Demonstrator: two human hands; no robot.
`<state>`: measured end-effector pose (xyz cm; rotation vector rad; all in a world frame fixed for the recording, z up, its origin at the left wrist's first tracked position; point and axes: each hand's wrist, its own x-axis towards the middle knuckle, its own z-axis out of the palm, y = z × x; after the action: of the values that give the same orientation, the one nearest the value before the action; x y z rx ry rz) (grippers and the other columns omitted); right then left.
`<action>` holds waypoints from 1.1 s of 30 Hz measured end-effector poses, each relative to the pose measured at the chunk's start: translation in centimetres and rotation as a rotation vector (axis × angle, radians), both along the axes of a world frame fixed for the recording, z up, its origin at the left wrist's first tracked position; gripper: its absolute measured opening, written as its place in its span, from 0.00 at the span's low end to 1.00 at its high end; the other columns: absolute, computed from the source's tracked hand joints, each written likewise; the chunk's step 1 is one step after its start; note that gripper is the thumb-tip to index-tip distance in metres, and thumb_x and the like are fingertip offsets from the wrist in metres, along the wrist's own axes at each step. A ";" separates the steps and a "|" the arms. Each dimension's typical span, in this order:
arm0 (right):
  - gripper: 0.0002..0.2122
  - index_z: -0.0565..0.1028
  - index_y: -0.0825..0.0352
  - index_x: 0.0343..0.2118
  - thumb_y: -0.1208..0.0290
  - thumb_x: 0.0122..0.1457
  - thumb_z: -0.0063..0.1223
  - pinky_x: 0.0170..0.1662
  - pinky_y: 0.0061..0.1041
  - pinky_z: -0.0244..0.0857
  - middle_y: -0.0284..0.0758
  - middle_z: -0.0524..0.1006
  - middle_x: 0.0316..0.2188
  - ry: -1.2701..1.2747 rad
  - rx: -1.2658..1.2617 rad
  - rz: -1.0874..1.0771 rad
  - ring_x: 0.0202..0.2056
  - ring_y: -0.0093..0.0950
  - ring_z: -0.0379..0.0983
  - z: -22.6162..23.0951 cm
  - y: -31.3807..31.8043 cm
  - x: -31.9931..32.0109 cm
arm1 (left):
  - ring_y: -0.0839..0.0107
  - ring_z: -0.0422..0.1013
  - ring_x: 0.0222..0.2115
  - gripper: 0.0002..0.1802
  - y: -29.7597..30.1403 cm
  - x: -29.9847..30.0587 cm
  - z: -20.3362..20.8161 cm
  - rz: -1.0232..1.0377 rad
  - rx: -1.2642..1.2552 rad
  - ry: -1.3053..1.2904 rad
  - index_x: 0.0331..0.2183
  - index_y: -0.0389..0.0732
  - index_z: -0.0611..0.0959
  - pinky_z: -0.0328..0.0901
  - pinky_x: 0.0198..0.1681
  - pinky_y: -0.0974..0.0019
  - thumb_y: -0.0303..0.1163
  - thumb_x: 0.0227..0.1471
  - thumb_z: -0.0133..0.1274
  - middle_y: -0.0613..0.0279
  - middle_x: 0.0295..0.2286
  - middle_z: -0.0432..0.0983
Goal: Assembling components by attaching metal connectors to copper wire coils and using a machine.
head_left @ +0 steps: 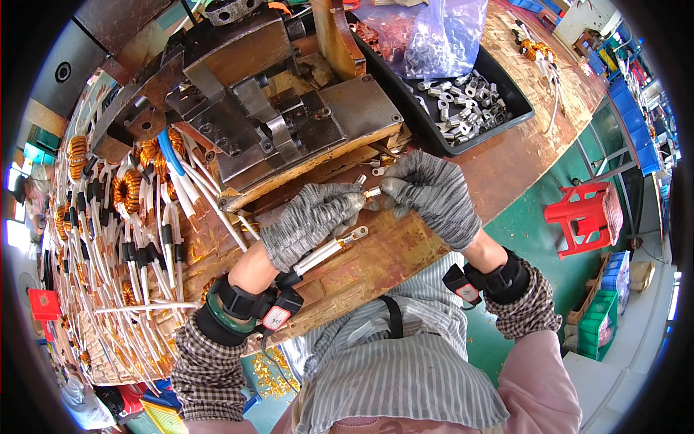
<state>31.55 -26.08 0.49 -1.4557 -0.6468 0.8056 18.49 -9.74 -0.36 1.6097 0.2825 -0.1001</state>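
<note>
My left hand (314,220) and my right hand (434,195), both in grey knitted gloves, meet over the wooden bench with their fingertips pinched together. Between them shows a small silver cable lug (374,192) with a copper-coloured bit at its left end. My right fingers grip the lug; what my left fingers pinch is mostly covered by the glove. Below my left hand lies a white cable (320,256) tipped with a silver ring lug (355,236). A few loose lugs (378,171) are on the bench just beyond my fingertips.
A heavy steel press (289,130) stands ahead. Behind my right hand, a black tray (463,147) holds many lugs and a plastic bag (444,43). White-leaded copper coils (127,192) are heaped at left. A red stool (585,217) stands on the green floor at right.
</note>
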 end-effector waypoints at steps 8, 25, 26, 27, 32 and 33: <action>0.06 0.75 0.72 0.29 0.75 0.50 0.56 0.24 0.17 0.68 0.31 0.75 0.21 -0.068 -0.178 0.272 0.22 0.18 0.71 1.8 1.4 2.9 | 0.83 0.58 0.20 0.17 -0.1 0.1 -0.4 -0.057 0.026 -0.101 0.29 0.36 0.78 0.56 0.25 0.76 0.41 0.54 0.46 0.72 0.18 0.66; 0.07 0.76 0.72 0.30 0.74 0.49 0.58 0.26 0.17 0.69 0.33 0.76 0.22 -0.121 -0.221 0.350 0.22 0.18 0.72 2.3 1.1 3.1 | 0.78 0.62 0.23 0.16 0.5 0.0 -0.4 -0.076 -0.100 -0.083 0.32 0.34 0.77 0.60 0.29 0.73 0.38 0.54 0.45 0.67 0.21 0.68; 0.06 0.76 0.71 0.30 0.75 0.49 0.58 0.26 0.17 0.68 0.32 0.76 0.22 -0.121 -0.194 0.302 0.22 0.17 0.71 2.2 0.9 2.8 | 0.78 0.62 0.23 0.16 0.6 -0.1 -0.5 -0.074 -0.101 -0.083 0.32 0.34 0.77 0.60 0.29 0.73 0.38 0.54 0.45 0.67 0.21 0.68; 0.06 0.76 0.71 0.29 0.76 0.49 0.57 0.28 0.17 0.66 0.30 0.75 0.22 -0.190 -0.142 0.306 0.23 0.16 0.69 1.6 0.8 2.6 | 0.78 0.62 0.23 0.15 0.7 -0.1 -0.5 -0.083 -0.104 -0.087 0.31 0.34 0.77 0.60 0.29 0.73 0.38 0.54 0.45 0.67 0.21 0.68; 0.06 0.76 0.71 0.30 0.76 0.50 0.57 0.31 0.18 0.64 0.30 0.75 0.23 -0.292 -0.040 0.164 0.25 0.17 0.67 0.5 0.1 1.1 | 0.79 0.65 0.24 0.15 0.5 0.0 0.2 -0.038 -0.107 -0.047 0.29 0.33 0.77 0.62 0.30 0.74 0.38 0.54 0.48 0.65 0.22 0.71; 0.06 0.76 0.71 0.30 0.76 0.50 0.57 0.30 0.18 0.64 0.31 0.75 0.23 -0.363 -0.054 0.144 0.25 0.17 0.67 0.5 0.1 0.9 | 0.78 0.66 0.25 0.15 0.5 0.0 0.3 -0.045 -0.111 -0.042 0.31 0.33 0.77 0.62 0.31 0.74 0.37 0.54 0.47 0.64 0.23 0.72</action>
<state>32.45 -26.00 1.03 -1.6351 -1.0201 0.6765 18.46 -9.23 -0.09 1.5061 0.2042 -0.1145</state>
